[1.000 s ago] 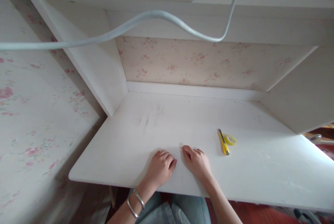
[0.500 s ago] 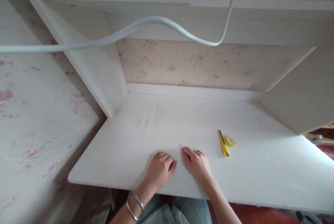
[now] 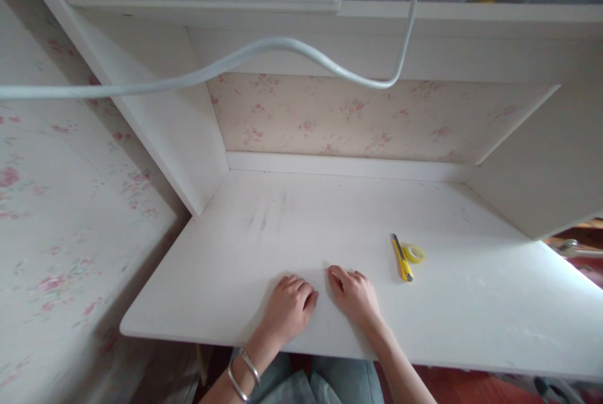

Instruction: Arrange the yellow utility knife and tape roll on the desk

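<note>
Both of my hands rest palm down near the front edge of a white desk (image 3: pixel 235 253). My left hand (image 3: pixel 288 306), with two silver bangles on its wrist, has its fingers loosely curled on the surface and holds nothing. My right hand (image 3: pixel 355 294) lies beside it, almost touching, fingers bent and spread on the desk, also empty. To the right of my right hand lie a yellow utility knife (image 3: pixel 401 257) and a small yellow roll of tape (image 3: pixel 414 253), side by side and apart from my fingers.
A white cable (image 3: pixel 264 52) hangs in a loop across the view above the desk. A white side panel (image 3: pixel 169 121) stands at the left and another at the right, with floral wallpaper (image 3: pixel 358 115) behind. A shelf overhead holds wrapped items.
My hands have not moved. The view has drifted slightly, so the desk sits a little lower and further left.
</note>
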